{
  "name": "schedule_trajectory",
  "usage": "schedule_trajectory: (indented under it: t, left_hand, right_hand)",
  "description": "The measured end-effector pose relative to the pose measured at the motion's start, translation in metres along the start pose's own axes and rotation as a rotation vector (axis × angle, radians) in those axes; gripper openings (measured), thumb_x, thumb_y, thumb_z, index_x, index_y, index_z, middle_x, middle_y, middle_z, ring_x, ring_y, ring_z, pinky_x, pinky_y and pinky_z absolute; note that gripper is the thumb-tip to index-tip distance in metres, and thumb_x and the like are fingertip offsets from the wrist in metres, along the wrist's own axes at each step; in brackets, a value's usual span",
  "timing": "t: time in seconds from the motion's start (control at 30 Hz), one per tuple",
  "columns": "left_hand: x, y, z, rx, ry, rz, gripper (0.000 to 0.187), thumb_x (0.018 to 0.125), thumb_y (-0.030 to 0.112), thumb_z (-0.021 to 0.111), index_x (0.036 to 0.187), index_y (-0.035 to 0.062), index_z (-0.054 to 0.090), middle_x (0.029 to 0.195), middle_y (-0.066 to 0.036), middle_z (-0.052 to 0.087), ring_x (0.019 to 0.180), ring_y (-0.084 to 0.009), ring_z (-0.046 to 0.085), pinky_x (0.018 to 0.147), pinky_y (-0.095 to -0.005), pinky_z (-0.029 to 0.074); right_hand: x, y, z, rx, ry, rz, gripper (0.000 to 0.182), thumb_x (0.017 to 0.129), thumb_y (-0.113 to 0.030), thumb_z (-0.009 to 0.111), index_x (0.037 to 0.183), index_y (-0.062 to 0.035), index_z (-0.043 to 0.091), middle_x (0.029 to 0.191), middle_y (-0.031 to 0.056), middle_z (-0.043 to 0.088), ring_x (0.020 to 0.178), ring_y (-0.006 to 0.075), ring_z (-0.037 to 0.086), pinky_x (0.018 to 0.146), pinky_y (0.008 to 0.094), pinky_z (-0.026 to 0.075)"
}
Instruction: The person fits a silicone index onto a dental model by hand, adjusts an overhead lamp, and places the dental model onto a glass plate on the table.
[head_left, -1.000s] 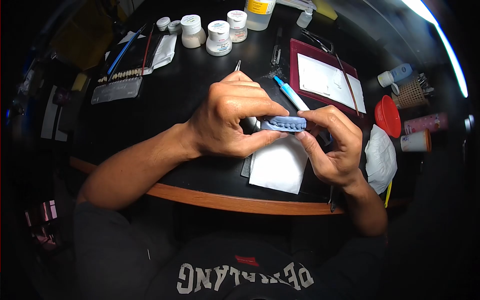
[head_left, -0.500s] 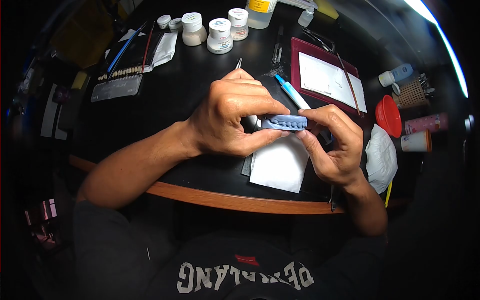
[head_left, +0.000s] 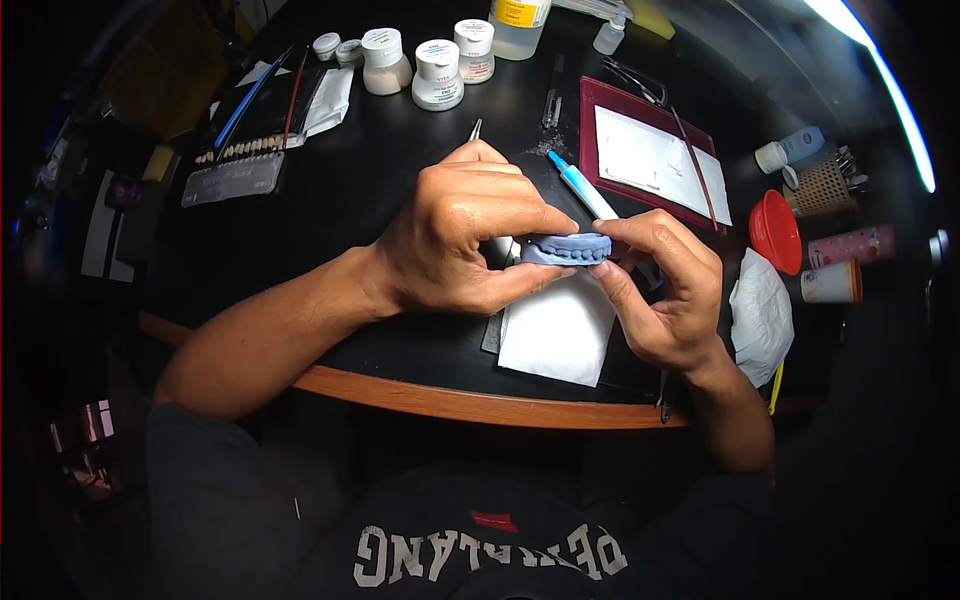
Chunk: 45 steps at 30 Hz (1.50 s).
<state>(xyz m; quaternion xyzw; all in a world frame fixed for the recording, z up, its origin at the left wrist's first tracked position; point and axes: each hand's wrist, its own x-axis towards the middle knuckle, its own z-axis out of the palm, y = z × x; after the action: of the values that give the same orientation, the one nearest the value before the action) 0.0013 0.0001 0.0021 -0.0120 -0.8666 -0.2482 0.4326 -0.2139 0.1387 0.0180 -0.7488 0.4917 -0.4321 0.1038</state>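
Observation:
A blue-grey dental model (head_left: pixel 568 249) with a row of teeth along its side is held up between both hands. My left hand (head_left: pixel 465 235) pinches its left end, thumb below and index finger above. At the right end, the fingertips and thumb of my right hand (head_left: pixel 665 285) are closed on it. A pointed metal tip (head_left: pixel 477 128) shows beyond my left knuckles; whether that hand holds it is hidden. Under the model lies a folded white tissue (head_left: pixel 556 335). Just behind it is a blue-and-white syringe-like tube (head_left: pixel 583 188), partly covered by my right hand.
Several white-lidded jars (head_left: pixel 438 75) stand at the back, near a large clear bottle (head_left: pixel 519 25). A maroon tray (head_left: pixel 590 135) with white paper lies right of centre. Farther right are a red bowl (head_left: pixel 774 232) and crumpled tissue (head_left: pixel 762 308). A tooth shade guide (head_left: pixel 233 178) lies left.
The dental model has tilted slightly between my fingers, and its row of teeth sits a little lower in view. Both hands keep their grip.

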Motion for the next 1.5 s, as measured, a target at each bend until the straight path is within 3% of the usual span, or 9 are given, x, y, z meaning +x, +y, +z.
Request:
schedule_trajectory:
  t: [1.5]
  left_hand:
    - [0.0005, 0.0031, 0.0007, -0.011, -0.007, -0.009, 0.026, 0.075, 0.014, 0.094, 0.096, 0.0030, 0.084, 0.072, -0.004, 0.074, 0.062, -0.0132, 0.064, 0.071, -0.0317, 0.043]
  right_hand:
    - [-0.0003, 0.0001, 0.0019, 0.025, -0.036, 0.036, 0.028, 0.085, 0.004, 0.082, 0.112, 0.0061, 0.075, 0.091, 0.0143, 0.073, 0.077, 0.0178, 0.072, 0.063, 0.0278, 0.057]
